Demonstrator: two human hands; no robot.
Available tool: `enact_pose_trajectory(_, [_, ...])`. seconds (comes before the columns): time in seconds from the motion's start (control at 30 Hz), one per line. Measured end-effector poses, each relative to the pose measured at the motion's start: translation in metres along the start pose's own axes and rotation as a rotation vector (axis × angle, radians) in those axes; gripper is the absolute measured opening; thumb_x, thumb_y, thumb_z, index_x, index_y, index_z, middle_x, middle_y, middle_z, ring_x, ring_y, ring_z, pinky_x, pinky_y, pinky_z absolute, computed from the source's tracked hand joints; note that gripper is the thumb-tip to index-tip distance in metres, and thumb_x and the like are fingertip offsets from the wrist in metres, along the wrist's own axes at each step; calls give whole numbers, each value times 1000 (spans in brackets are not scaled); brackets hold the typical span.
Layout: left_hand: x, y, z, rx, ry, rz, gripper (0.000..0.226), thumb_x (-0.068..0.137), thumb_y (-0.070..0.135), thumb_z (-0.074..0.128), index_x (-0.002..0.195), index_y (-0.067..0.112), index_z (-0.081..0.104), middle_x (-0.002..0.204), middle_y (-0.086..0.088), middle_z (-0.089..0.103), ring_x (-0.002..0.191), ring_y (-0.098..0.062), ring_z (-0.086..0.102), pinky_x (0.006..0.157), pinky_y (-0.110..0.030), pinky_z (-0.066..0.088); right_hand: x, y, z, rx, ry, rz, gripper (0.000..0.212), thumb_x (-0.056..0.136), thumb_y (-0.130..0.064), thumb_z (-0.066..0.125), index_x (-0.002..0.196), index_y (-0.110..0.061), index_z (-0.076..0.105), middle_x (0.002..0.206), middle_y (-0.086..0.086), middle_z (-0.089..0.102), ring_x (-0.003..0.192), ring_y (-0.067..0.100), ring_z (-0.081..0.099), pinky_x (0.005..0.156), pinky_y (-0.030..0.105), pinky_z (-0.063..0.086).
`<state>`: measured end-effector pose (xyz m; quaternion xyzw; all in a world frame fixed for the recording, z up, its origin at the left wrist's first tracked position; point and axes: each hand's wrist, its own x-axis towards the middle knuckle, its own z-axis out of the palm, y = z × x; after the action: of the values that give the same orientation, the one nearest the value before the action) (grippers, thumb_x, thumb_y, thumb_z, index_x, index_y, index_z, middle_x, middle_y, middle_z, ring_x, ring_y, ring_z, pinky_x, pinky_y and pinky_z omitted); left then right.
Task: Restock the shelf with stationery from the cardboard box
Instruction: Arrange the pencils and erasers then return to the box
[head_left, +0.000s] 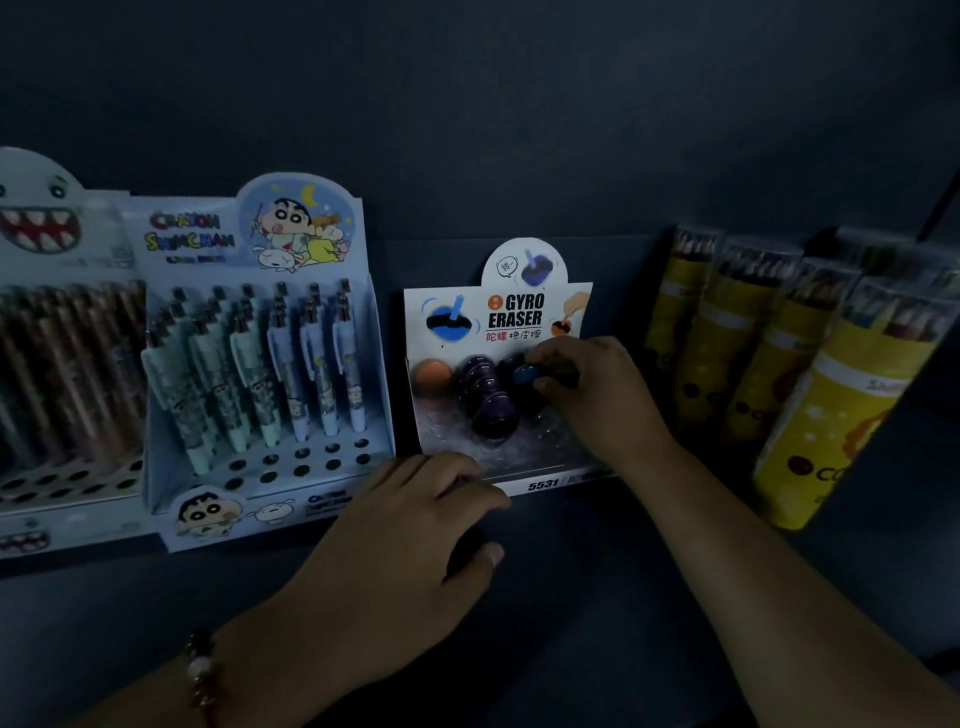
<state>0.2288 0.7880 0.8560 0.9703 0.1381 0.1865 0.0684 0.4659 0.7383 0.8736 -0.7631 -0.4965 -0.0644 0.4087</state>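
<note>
Two hands are working at the eraser box (498, 322) standing on the dark shelf (597, 571), between the pen display (270, 364) and the yellow pencil tubes (810, 395). The right hand (597, 395) is pinching a blue eraser (527, 374) over the box's right column, beside the purple erasers (488, 400) and an orange eraser (432, 378). The left hand (410, 535) is resting at the box's front edge, fingers curled; whether it is gripping the edge cannot be told.
</note>
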Motion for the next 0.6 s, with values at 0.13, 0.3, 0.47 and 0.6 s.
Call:
enact_pose_trajectory(0.13, [0,1,1,16,-1,-14,42,89,60,33,123,46,52,123,27,41,115,5,37,93,-10,24,1,0,6,-156,50,-74,32,84,-11,71,113,-24,72,106,-4,69,109,21,46,97,28,39])
enact_pose_trajectory(0.3, [1,2,2,16,-11,-13,46,88,62,30,126,47,51,123,28,39,114,8,34,95,-10,23,2,1,12,-275,98,-88,31,85,-16,69,115,-24,73,116,4,66,108,27,48,97,36,41])
enact_pose_trajectory(0.47, [1,1,1,-14,-9,-1,52,86,64,25,128,47,48,124,29,36,114,9,30,97,-10,20,-1,-1,16,-342,136,-103,31,84,-15,68,114,-20,74,114,6,68,104,31,52,92,43,47])
enact_pose_trajectory(0.6, [1,1,-1,-16,-7,3,49,86,61,27,127,46,50,123,28,39,114,8,34,96,-10,21,-4,-3,15,-383,156,-128,30,84,-17,69,114,-18,74,112,6,68,104,32,53,90,45,49])
